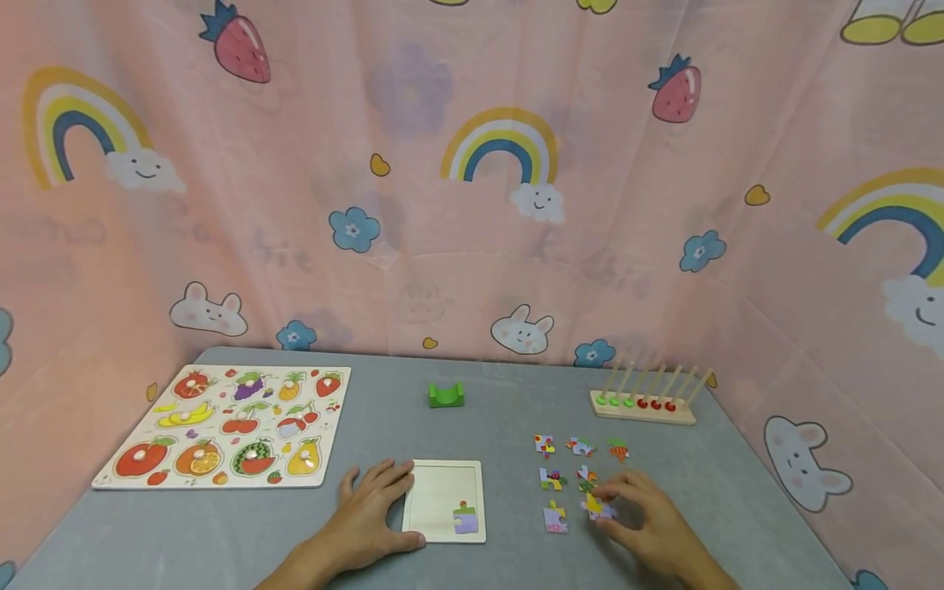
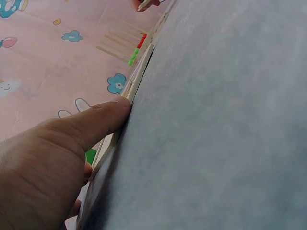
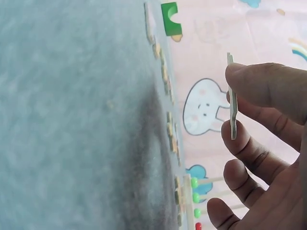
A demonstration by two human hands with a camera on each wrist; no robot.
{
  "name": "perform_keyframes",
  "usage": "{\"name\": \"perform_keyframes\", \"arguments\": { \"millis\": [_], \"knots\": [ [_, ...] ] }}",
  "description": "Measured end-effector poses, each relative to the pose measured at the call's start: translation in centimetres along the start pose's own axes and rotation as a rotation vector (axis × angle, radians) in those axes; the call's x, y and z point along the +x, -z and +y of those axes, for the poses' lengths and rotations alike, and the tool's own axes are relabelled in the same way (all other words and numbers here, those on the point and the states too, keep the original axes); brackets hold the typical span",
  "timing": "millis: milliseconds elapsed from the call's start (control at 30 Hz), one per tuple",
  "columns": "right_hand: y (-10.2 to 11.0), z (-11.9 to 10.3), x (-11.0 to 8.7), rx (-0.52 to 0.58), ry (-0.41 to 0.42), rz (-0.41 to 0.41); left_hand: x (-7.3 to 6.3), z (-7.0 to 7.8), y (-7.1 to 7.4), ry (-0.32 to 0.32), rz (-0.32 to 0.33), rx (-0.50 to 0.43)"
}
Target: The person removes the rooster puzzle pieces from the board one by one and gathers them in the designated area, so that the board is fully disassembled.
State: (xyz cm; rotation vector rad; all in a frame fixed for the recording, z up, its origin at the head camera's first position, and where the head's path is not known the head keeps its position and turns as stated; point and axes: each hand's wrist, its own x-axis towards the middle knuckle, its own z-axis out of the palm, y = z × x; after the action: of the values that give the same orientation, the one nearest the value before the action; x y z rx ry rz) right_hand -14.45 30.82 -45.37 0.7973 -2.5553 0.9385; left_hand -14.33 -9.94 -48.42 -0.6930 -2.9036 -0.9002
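My left hand [image 1: 371, 515] holds the square wooden puzzle board [image 1: 431, 496] at its left side. The thumb presses the near edge, seen in the left wrist view, and the fingertips reach the far left corner. One purple and green jigsaw piece [image 1: 465, 519] lies in the board's near right corner. My right hand [image 1: 652, 524] pinches a yellow and purple jigsaw piece [image 1: 599, 508] between thumb and fingers. The right wrist view shows this held piece [image 3: 232, 103] edge-on, raised off the table. Several loose pieces [image 1: 555, 517] lie beside and beyond that hand.
A fruit knob puzzle [image 1: 333, 442] lies at the left. Far back in the middle stands a green block [image 1: 446, 397] with a curved notch. A wooden peg stand [image 1: 642, 414] with green and red beads is at the back right. A patterned curtain [image 1: 442, 287] surrounds the grey table [image 1: 509, 565].
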Motion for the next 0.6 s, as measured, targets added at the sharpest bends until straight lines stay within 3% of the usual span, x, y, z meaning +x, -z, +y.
{"name": "perform_keyframes", "arguments": {
  "millis": [233,467,600],
  "knots": [
    [-0.3,0.4,-0.6,-0.021,-0.059,-0.019,0.0,-0.1,0.0,-0.002,-0.003,0.001],
    [-0.5,1.3,-1.1,-0.020,-0.152,-0.113,0.0,0.0,0.0,-0.008,0.011,-0.007],
    [-0.7,1.8,-1.1,-0.037,-0.113,-0.132,0.0,-0.1,-0.1,-0.014,0.018,-0.007]
  ]
}}
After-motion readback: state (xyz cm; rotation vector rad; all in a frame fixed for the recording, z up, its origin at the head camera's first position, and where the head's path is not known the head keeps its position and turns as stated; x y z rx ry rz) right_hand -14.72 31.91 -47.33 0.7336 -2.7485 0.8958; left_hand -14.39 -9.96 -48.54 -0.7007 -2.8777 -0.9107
